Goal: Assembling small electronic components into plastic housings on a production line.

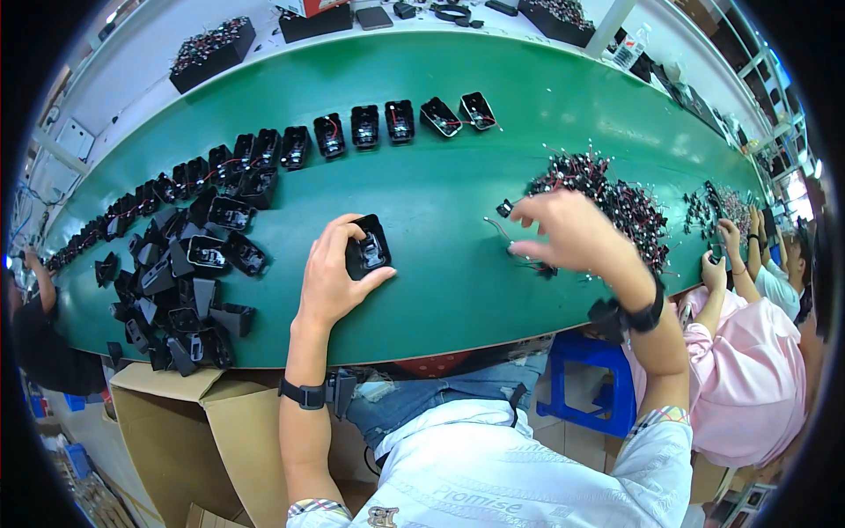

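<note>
My left hand (333, 273) is curled round a small black plastic housing (374, 245), its open side facing up on the green table. The thumb lies along its near edge and the fingers along its far left side. To the right, my right hand (563, 231) is over the near-left edge of a heap of small wired parts (607, 198). A small black wired part (503, 209) is at its fingertips, and a thin wire (498, 229) sticks out by the thumb. The hand is slightly blurred, so the exact grip is hard to see.
A row of open black housings (364, 128) curves along the far side of the green table (422, 308). More housings are heaped (176, 290) at the left. A cardboard box (167, 431) and blue stool (585, 378) stand below. Other people sit at the right, one in pink (739, 378).
</note>
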Demonstrator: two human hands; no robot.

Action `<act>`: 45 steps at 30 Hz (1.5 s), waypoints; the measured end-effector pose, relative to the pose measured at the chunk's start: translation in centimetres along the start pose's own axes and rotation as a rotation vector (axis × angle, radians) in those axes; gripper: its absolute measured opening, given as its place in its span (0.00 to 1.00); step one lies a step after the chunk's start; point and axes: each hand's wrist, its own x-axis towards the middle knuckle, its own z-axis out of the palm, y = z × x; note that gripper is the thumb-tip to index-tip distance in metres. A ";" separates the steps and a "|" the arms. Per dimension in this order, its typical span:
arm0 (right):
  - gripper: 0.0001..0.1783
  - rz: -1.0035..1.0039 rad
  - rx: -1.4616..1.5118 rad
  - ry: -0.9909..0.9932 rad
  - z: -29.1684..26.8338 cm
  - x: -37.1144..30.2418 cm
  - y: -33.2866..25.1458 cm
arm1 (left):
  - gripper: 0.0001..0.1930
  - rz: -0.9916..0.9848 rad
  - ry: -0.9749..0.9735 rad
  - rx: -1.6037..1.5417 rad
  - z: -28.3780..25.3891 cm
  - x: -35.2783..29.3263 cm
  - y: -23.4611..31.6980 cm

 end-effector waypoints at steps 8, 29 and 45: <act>0.08 0.136 0.279 0.262 6.2 -1.8 -1.3 | 0.28 0.067 -0.093 0.045 0.8 -0.5 3.3; 0.15 0.113 0.258 0.564 8.6 -1.5 -5.8 | 0.25 0.061 -0.063 -0.005 3.0 -3.1 5.7; 0.10 -0.036 0.518 0.421 9.0 -1.4 -5.8 | 0.32 0.055 -0.050 -0.103 3.0 -3.0 5.5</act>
